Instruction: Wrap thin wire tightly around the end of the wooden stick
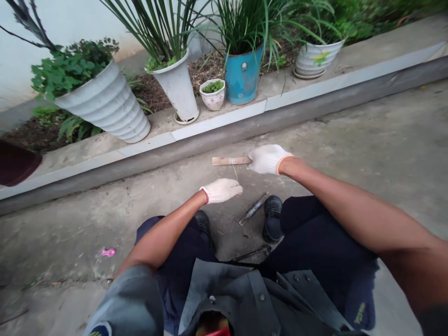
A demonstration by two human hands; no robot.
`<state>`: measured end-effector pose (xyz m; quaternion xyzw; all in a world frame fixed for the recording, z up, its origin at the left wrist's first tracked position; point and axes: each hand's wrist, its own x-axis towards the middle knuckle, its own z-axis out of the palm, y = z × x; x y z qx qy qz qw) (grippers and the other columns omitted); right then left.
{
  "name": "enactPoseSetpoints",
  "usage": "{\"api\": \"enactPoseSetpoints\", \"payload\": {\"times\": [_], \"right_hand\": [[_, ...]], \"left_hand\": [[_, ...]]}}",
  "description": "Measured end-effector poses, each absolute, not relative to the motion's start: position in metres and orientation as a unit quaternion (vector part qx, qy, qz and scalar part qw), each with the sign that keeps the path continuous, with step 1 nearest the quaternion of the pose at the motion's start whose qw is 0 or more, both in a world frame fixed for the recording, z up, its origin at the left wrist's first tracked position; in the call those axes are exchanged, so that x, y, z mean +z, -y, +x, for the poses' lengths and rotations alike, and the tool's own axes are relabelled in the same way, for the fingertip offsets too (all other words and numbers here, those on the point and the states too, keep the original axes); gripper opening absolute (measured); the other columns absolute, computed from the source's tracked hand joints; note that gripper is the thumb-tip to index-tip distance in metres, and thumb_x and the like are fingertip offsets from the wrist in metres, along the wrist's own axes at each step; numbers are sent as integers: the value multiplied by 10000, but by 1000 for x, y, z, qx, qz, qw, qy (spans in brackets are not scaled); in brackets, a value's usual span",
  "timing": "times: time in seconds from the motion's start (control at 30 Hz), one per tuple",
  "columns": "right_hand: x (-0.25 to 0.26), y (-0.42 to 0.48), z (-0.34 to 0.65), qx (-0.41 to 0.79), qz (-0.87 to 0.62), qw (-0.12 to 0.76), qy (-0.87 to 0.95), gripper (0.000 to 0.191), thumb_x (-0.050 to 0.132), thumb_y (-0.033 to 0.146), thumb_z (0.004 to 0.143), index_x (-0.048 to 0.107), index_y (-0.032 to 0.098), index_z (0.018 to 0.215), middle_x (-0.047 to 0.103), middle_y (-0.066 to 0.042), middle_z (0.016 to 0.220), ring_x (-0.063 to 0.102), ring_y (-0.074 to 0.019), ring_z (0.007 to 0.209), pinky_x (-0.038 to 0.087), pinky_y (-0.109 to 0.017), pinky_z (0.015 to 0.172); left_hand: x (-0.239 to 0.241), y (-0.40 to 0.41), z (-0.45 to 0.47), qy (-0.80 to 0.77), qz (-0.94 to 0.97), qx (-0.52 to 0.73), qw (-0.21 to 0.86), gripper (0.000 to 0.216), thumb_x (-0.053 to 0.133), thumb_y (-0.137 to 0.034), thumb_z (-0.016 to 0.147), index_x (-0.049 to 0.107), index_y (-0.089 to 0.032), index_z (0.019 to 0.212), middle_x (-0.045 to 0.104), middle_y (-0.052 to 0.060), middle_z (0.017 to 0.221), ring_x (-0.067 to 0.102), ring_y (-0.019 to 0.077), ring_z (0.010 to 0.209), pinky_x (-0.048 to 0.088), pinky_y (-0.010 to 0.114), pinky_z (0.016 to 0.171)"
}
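Observation:
I am crouched over a concrete floor, both hands in white knit gloves. My right hand grips the right end of a short flat wooden stick and holds it level above the ground. A thin white string is tied around the stick and runs down to my left hand, whose fingers are pinched on it. A dark metal chisel-like tool lies on the concrete between my black shoes, below both hands.
A raised concrete kerb runs across ahead, lined with plant pots: a large white ribbed pot, a tall white pot, a small flowered pot, a blue pot. A small pink scrap lies at the left.

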<state>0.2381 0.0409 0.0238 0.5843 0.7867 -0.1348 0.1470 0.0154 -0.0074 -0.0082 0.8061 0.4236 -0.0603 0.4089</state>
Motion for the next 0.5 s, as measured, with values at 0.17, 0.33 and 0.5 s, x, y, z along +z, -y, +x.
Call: {"api": "enactPoseSetpoints", "payload": {"times": [0.17, 0.33, 0.5], "right_hand": [[38, -33, 241, -146, 537, 89, -826, 501, 546, 626, 933, 768, 191, 1039, 717, -129, 879, 636, -237, 746, 368, -323, 628], [43, -22, 253, -268, 437, 126, -850, 399, 628, 572, 860, 723, 184, 854, 641, -32, 727, 550, -149, 655, 321, -282, 592], [32, -12, 252, -300, 370, 253, -842, 334, 683, 470, 756, 777, 159, 833, 652, -54, 682, 559, -171, 620, 361, -304, 597]], "left_hand": [[-22, -6, 7, -438, 803, -91, 394, 410, 461, -475, 1014, 763, -212, 922, 761, 37, 989, 667, 219, 890, 470, 308, 801], [-37, -26, -3, -475, 769, -28, 427, 339, 539, -438, 987, 766, -186, 966, 776, 56, 1031, 682, 221, 980, 499, 284, 859], [-36, -32, -5, -511, 747, -24, 425, 476, 498, -562, 998, 751, -175, 884, 767, 51, 883, 647, 195, 744, 445, 293, 663]]}}
